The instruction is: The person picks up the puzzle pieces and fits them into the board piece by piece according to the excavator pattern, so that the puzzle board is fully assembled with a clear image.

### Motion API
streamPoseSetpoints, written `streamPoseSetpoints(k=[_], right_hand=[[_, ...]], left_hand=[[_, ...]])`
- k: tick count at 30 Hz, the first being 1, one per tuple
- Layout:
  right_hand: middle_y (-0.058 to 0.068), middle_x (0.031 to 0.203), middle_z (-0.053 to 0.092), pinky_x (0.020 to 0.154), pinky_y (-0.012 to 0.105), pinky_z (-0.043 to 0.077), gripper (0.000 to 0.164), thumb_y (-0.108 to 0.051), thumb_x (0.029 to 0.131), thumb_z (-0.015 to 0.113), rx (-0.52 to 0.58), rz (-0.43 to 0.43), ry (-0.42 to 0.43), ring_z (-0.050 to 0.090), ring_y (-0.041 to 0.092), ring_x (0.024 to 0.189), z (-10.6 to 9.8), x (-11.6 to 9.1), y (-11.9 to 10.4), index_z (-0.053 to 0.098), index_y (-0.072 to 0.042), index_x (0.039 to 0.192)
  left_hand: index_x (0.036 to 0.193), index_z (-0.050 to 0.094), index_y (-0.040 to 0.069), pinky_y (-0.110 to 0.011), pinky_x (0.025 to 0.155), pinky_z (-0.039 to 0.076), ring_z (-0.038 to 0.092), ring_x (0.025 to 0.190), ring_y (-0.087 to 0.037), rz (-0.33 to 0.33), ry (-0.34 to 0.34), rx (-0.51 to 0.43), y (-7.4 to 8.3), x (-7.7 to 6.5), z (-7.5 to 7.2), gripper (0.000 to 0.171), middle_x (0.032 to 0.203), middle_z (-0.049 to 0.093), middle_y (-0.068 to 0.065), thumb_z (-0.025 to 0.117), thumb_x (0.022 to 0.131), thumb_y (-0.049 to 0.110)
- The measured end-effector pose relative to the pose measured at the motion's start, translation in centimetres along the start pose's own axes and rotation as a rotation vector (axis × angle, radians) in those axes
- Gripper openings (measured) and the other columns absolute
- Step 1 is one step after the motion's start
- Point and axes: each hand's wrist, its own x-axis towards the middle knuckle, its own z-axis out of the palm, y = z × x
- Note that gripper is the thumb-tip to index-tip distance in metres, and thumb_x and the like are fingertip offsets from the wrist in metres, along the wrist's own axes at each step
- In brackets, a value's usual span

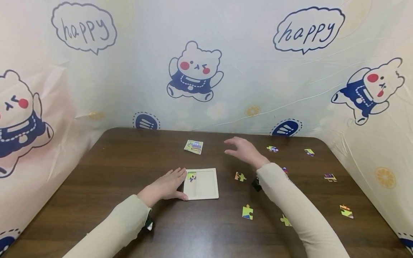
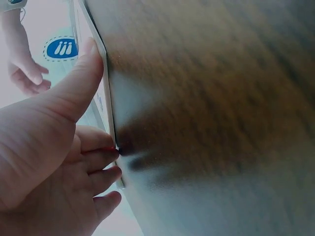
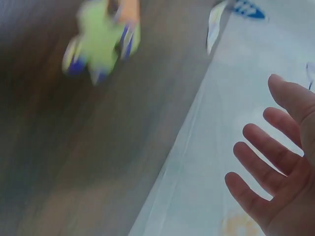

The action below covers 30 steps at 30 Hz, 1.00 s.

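A white square puzzle tray (image 1: pixel 217 184) lies on the table with one jigsaw piece (image 1: pixel 192 176) in its upper left corner. My left hand (image 1: pixel 167 185) rests against the tray's left side, thumb by the near corner and fingers extended by the far one. In the left wrist view the thumb (image 2: pixel 81 81) lies along the tray's edge. Raised above the table, right of the tray, my right hand (image 1: pixel 242 149) holds nothing, its fingers spread and slightly bent. An orange and green jigsaw piece (image 1: pixel 240 176) lies below it. The right wrist view shows a blurred green piece (image 3: pixel 101 39).
A small picture card (image 1: pixel 194 147) lies beyond the tray. Several loose pieces are scattered to the right, including a green and blue one (image 1: pixel 247 212), a purple one (image 1: pixel 330 177) and one near the back (image 1: pixel 272 149). A printed curtain (image 1: pixel 245 89) surrounds the brown table (image 1: pixel 96 200).
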Motion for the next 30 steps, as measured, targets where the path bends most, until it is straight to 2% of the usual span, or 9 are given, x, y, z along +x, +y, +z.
streamPoseSetpoints(k=[10,16,22,27,30], right_hand=[[0.021,0.130,0.047,0.096,0.051,0.034,0.053,-0.026,0.089,0.063,0.148,0.170,0.108,0.042,0.037,0.119,-3.2,-1.6,8.4,0.047,0.001,0.132],[0.026,0.131,0.044,0.096,0.053,0.035,0.060,-0.029,0.089,0.062,0.146,0.315,0.132,0.042,0.040,0.119,-3.5,-3.3,12.3,0.041,0.003,0.135],[0.033,0.130,0.040,0.098,0.054,0.031,0.067,-0.029,0.088,0.063,0.122,0.392,0.091,0.038,0.044,0.119,-3.3,-4.8,13.8,0.036,0.011,0.134],[0.034,0.137,0.031,0.100,0.056,0.026,0.071,-0.029,0.089,0.061,0.080,0.417,-0.020,0.029,0.047,0.125,-3.1,-5.4,14.5,0.029,0.013,0.136],[0.034,0.135,0.032,0.099,0.056,0.028,0.069,-0.029,0.089,0.061,0.042,0.417,-0.080,0.030,0.047,0.123,-3.0,-5.5,15.0,0.031,0.014,0.135]], left_hand=[[0.138,0.032,-0.010,-0.047,0.107,0.017,0.020,0.134,-0.036,0.001,0.005,0.003,0.0,0.0,0.1,0.089,0.145,0.026,-0.023,0.066,0.079,0.048],[0.138,0.032,-0.010,-0.047,0.107,0.018,0.020,0.134,-0.036,0.003,0.009,0.005,0.0,0.0,0.1,0.089,0.145,0.026,-0.023,0.066,0.079,0.048],[0.137,0.032,-0.010,-0.047,0.107,0.018,0.021,0.134,-0.036,0.001,0.007,0.012,0.1,-0.1,0.0,0.089,0.145,0.026,-0.023,0.067,0.079,0.047],[0.137,0.031,-0.010,-0.047,0.107,0.018,0.020,0.134,-0.036,0.009,0.005,0.010,0.2,-0.2,-0.1,0.089,0.145,0.026,-0.023,0.067,0.079,0.047],[0.137,0.032,-0.010,-0.047,0.107,0.019,0.020,0.134,-0.036,0.009,0.005,0.013,0.1,-0.2,-0.1,0.089,0.145,0.026,-0.023,0.066,0.079,0.047]])
